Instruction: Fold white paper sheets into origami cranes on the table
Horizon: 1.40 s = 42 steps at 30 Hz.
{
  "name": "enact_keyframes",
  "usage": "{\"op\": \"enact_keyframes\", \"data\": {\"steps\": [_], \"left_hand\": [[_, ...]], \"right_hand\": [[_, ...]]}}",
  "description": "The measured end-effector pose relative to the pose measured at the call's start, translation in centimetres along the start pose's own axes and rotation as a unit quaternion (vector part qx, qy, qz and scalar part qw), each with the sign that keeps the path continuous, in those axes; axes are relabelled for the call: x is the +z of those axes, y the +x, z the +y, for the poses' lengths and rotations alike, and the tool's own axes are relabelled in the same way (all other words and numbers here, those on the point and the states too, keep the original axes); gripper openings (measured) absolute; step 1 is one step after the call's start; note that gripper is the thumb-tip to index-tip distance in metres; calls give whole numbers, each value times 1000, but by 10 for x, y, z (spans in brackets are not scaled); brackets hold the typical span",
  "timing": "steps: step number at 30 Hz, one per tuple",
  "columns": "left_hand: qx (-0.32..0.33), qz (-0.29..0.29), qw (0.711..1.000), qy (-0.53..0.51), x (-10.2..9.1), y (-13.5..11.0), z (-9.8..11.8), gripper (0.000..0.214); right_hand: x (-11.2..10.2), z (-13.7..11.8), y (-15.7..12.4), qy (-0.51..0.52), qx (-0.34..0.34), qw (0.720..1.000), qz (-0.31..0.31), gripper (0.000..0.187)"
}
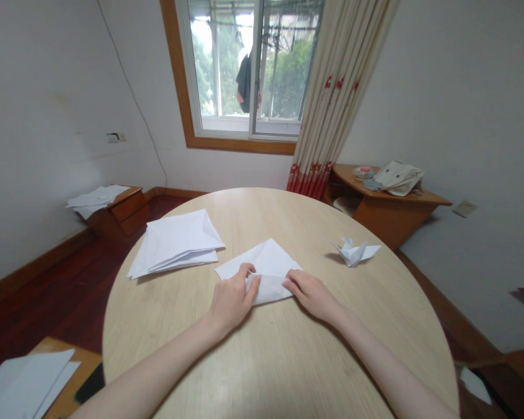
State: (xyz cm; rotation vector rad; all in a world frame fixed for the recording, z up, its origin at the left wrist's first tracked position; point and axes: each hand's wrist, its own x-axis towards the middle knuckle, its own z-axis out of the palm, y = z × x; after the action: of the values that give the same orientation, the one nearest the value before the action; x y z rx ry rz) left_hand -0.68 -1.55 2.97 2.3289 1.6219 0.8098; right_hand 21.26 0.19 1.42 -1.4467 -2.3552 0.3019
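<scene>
A sheet of white paper [266, 259] lies on the round wooden table [279, 361] in front of me, its near part folded over toward the middle. My left hand [232, 298] grips the left side of that fold, thumb on top and fingers bent around the edge. At the right end of the fold, my right hand [309, 291] pinches the paper between thumb and fingers. Further right on the table sits a folded paper crane [351, 252], touched by neither hand.
A stack of white paper [179, 238] rests at the table's left. Behind are a window [248, 70] and a curtain [332, 87]. A corner desk [388, 206] with a cloth bag [399, 177] stands back right. More paper [30, 381] lies on a lower surface at front left.
</scene>
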Motion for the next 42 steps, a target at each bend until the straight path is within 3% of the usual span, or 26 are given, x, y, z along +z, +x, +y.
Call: {"op": "enact_keyframes", "data": {"steps": [3,6,11,15,18,21,32,42], "left_hand": [[21,37,999,-31,-1,0,-1,24],[93,54,994,-29,-1,3,-6,24],[180,-27,982,-43,-4,7,-12,24],[176,-132,974,-53,-7,6,-9,28],[139,-159,977,-41,-8,4,-6,33],[141,-168,975,-30,-9,3,-5,35],[266,-170,949,13,-19,3,-1,36],[275,-184,944,-1,-20,0,2,37]], "right_hand": [[1,-5,0,6,-6,1000,-16,26],[1,-11,-1,13,-11,999,-33,25],[-1,-15,-4,20,-29,998,-53,25],[-3,-14,-6,43,-41,997,-58,24],[-5,-13,-6,48,-42,996,-57,23],[-7,-11,-6,44,-38,997,-51,23],[-8,-4,-4,-7,-32,999,-20,21],[-6,-6,-4,-7,-55,998,-18,18]]}}
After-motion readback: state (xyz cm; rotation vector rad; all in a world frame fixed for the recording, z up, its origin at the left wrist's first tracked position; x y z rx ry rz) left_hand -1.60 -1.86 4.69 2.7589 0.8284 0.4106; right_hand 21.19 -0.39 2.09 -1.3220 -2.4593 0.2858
